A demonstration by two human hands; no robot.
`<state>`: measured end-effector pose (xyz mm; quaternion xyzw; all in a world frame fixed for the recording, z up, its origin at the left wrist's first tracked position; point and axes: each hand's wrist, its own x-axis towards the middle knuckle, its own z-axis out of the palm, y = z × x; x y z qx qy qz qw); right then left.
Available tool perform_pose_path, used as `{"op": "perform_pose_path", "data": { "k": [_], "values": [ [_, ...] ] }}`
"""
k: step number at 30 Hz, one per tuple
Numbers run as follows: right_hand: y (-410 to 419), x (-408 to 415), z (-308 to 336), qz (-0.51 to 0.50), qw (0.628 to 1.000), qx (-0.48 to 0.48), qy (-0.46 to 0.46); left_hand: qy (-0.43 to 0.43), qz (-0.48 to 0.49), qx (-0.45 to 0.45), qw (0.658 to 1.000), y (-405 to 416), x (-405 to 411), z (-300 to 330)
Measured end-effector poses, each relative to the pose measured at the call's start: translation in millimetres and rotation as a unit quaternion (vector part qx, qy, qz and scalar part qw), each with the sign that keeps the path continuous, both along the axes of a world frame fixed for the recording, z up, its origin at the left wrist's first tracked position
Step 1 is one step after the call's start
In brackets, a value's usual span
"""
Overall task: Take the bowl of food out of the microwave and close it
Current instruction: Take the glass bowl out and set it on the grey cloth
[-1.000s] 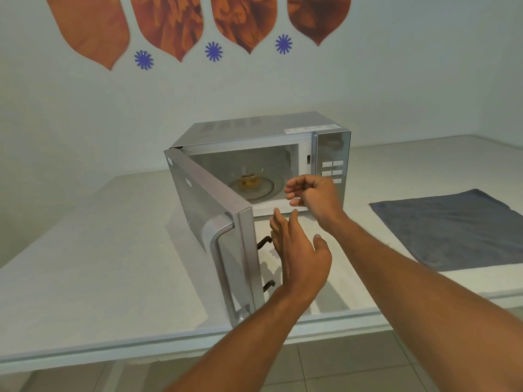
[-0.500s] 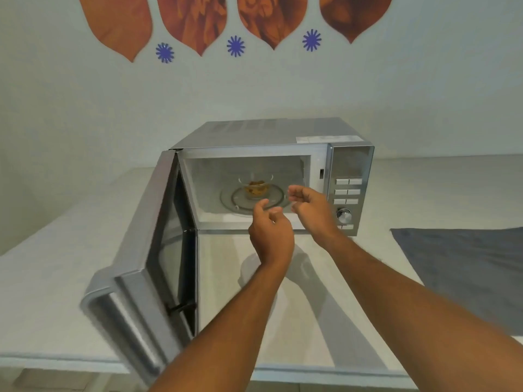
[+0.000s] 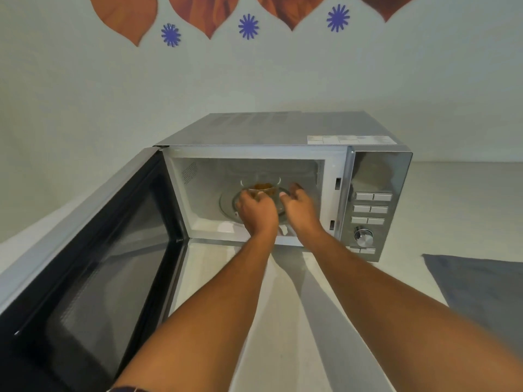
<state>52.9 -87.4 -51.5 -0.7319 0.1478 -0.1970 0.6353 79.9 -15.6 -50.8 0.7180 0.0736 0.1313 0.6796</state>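
A silver microwave [image 3: 379, 171] stands on the white counter with its door [image 3: 85, 250] swung wide to the left. Inside, a clear glass bowl [image 3: 264, 189] with brown food sits on the glass turntable [image 3: 226, 205]. Both of my hands are inside the cavity. My left hand [image 3: 256, 212] is at the bowl's left side, fingers curled, and hides its lower front. My right hand [image 3: 300, 206] is at the bowl's right side with fingers spread. I cannot tell whether either hand touches the bowl.
The control panel with buttons and a knob [image 3: 363, 236] is on the microwave's right. A grey cloth [image 3: 478, 290] lies on the white counter [image 3: 283, 321] to the right. The wall [image 3: 113, 94] rises close behind.
Both hands have moved forward from the opening into the cavity and now flank the bowl. The door has swung wider. The view has come closer to the microwave.
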Motion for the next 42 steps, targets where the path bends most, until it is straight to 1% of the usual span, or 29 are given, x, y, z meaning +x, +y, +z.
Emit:
{"op": "perform_pose_path", "data": {
  "k": [4, 8, 10, 14, 18, 20, 27, 32, 38, 42],
  "values": [
    [-4, 33, -8, -0.002, 0.999, 0.037, 0.009, 0.021, -0.008, -0.036, 0.999, 0, 35, -7],
    [-8, 63, -14, -0.02, 0.996, 0.068, 0.046, 0.051, -0.017, -0.045, 0.998, 0, 63, -10],
    [-11, 78, -17, -0.028, 0.995, 0.066, 0.065, 0.067, -0.027, -0.033, 0.997, 0, 76, -12],
    [-13, 102, -17, -0.051, 0.995, 0.054, 0.063, 0.085, -0.047, 0.017, 0.995, 4, 100, -13],
    [-12, 121, -18, -0.055, 0.996, 0.041, 0.055, 0.096, -0.065, 0.028, 0.993, 7, 120, -13],
    [-12, 127, -19, -0.053, 0.996, 0.042, 0.065, 0.1, -0.079, 0.039, 0.991, 7, 126, -14],
    [-7, 127, -22, -0.055, 0.995, 0.003, 0.084, 0.107, -0.087, 0.049, 0.989, 11, 128, -15],
    [-4, 116, -16, -0.054, 0.994, 0.027, 0.086, 0.095, -0.073, -0.004, 0.993, 13, 110, -11],
    [12, 74, -9, -0.055, 0.988, 0.132, 0.06, 0.055, -0.039, -0.095, 0.993, 25, 67, -6],
    [25, 36, -6, -0.023, 0.992, 0.12, 0.035, 0.042, -0.037, -0.148, 0.987, 35, 26, -2]
  ]
}}
